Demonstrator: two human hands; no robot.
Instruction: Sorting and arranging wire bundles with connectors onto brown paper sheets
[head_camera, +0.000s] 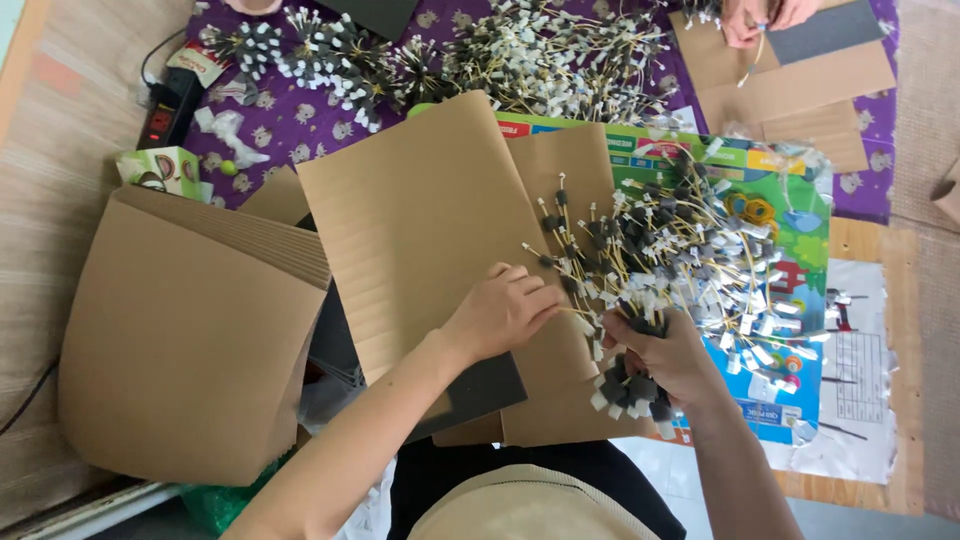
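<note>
My right hand grips a bunch of short yellow wires tipped with grey foam blocks and white tags; the foam ends stick out below my fist. My left hand rests curled on a brown cardboard sheet, its fingers pinching at a wire by the edge of a loose pile of the same wires. That pile spreads over the cardboard and a colourful printed mat.
A stack of folded cardboard stands at the left. More bundled wires lie on a purple cloth at the top, beside a black power strip. Another person's hands work over cardboard at top right.
</note>
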